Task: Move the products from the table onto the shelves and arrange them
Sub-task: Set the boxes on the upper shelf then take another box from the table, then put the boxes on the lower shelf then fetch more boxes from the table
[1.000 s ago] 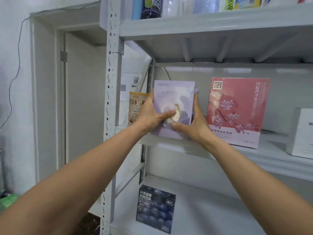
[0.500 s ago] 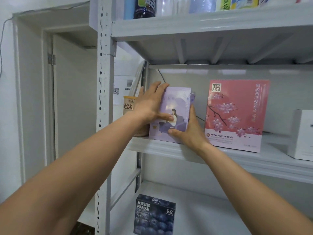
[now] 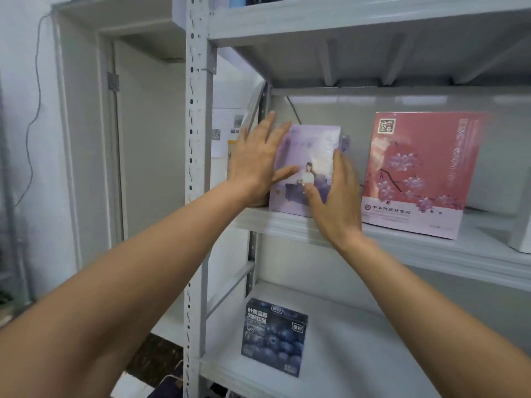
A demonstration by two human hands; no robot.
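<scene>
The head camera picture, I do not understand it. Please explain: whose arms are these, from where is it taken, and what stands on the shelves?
There is no machine: a person wears one camera on the head, so you see that person's own bare arms reaching forward. The left hand and the right hand, fingers spread, press flat against a pale purple box with a seated woman drawn on it, standing upright on the grey metal middle shelf. Neither hand grips it. To its right stands a large pink box with blossoms. Behind the left hand a beige packet is mostly hidden. On the lower shelf stands a dark blue blueberry box.
</scene>
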